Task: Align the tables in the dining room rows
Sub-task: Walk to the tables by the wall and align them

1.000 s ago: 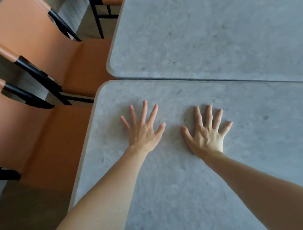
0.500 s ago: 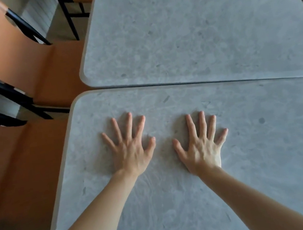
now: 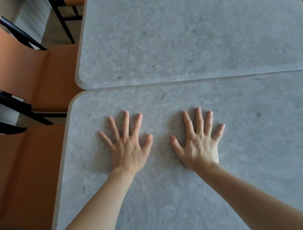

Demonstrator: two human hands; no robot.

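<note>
Here both hands lie flat on the near table (image 3: 250, 159), which fills the lower part of the frame. The left hand (image 3: 127, 149) and the right hand (image 3: 199, 145) sit side by side just below the frame's centre, fingers straight and spread, palms down, grasping nothing. The far table (image 3: 193, 27) takes the upper right; the two long edges meet along a thin seam across the middle. At the left end the near table's rounded corner juts further toward the orange chairs (image 3: 24, 74) than the far table's corner does. The step in hand looks like sliding the near table into line. The next move probably calls for a sideways push toward the frame's right, palms pressing down for grip, until the corners match.
</note>
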